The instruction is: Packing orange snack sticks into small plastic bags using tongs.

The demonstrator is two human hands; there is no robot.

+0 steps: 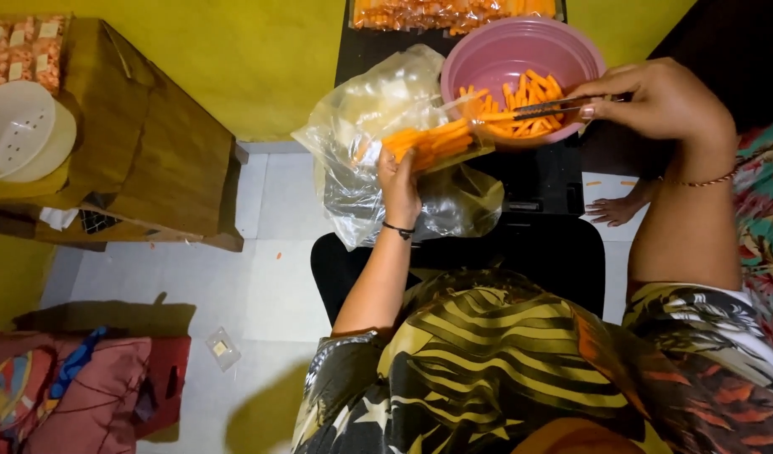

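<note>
I am holding a small clear plastic pouch, thin and glossy, in my left hand. It is packed with orange snack sticks, straight and matte, lying side by side. The pouch's long axis is running left to right with a slight rise toward the far right, and its open mouth is pointing right at the pink bowl.

My left hand's fingers are curled closed around the pouch's left end, thumb on the near side. My right hand is pinching a pair of slim metal tongs, fingers pressed together on the handle end. The tongs are lying nearly level, tips pointing left toward the pouch mouth and over the bowl's near rim.

The bowl is round, smooth plastic, holding a loose heap of the same sticks. A larger crumpled clear bag is sitting under and left of the pouch. Far left, a white perforated plate is resting on a brown cardboard box.
</note>
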